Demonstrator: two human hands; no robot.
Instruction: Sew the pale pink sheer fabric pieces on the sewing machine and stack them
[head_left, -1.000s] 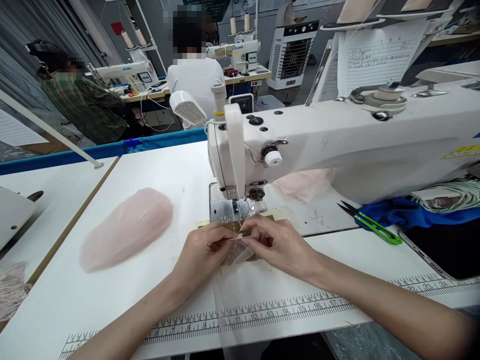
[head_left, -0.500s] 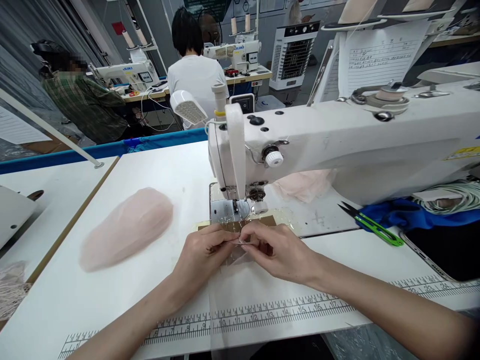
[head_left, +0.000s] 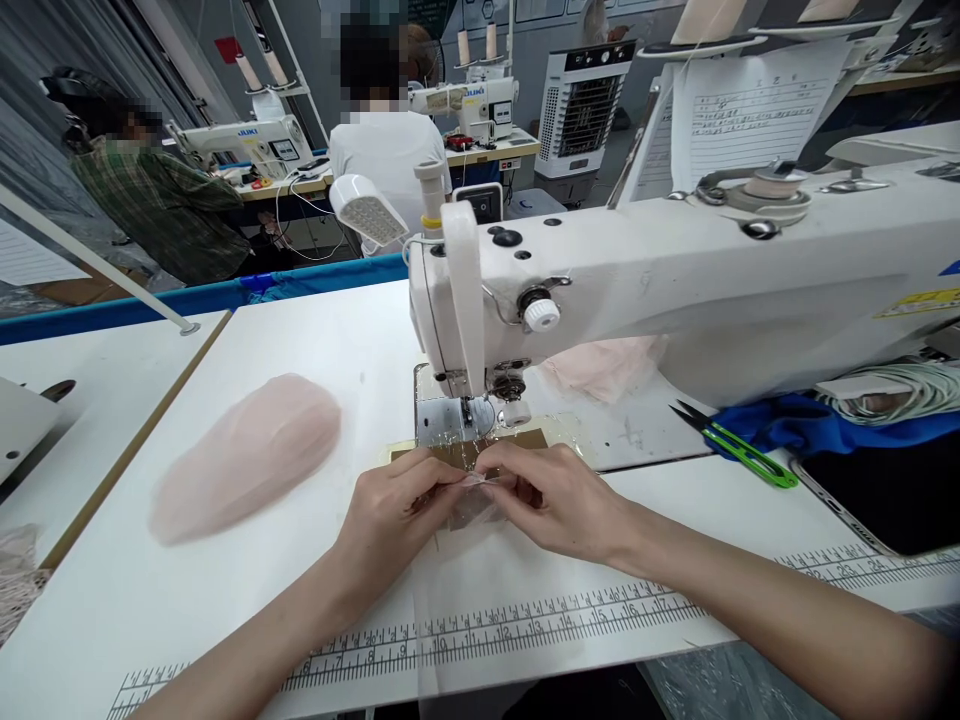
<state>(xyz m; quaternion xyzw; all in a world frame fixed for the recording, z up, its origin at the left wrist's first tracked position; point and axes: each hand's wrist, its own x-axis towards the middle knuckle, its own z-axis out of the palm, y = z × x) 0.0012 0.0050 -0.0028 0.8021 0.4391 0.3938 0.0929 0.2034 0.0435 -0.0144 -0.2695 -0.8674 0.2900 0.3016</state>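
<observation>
Left hand (head_left: 390, 515), right hand (head_left: 559, 500) — fingers pinched on sheer strip (head_left: 472, 515) (long axis points toward sewing machine (head_left: 675, 290)).

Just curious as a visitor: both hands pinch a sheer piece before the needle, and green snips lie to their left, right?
Not quite: the head view shows the green snips to their right, beside the blue cloth. The left hand and right hand do pinch the sheer piece before the needle.

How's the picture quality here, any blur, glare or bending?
Head view: light is even, with soft shadow under the left hand and right hand; head view: wide-angle bowing curves the printed ruler; head view: the sheer fabric both hands pinch is nearly see-through, edges hard to trace.
</observation>
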